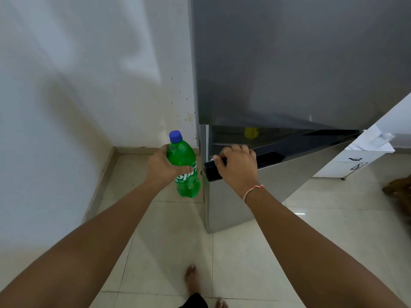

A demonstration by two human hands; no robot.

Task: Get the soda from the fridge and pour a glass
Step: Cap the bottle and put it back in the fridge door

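Note:
A green soda bottle [184, 167] with a blue cap is upright in front of the white wall, left of the fridge. My left hand [163, 166] grips it around the middle, fingers wrapped over the label. The grey fridge [289, 63] fills the upper right. Its lower door [278, 181] stands slightly ajar, showing a dark gap with something yellow inside. My right hand [239, 166] is curled over the top corner of that lower door at its black handle recess. No glass is in view.
A white wall [77, 85] stands on the left, meeting the tiled floor [244, 252]. A white drawer unit [353, 163] with papers on top sits right of the fridge. A brown furry shape [398, 187] lies at the right edge. My bare feet [193, 283] show below.

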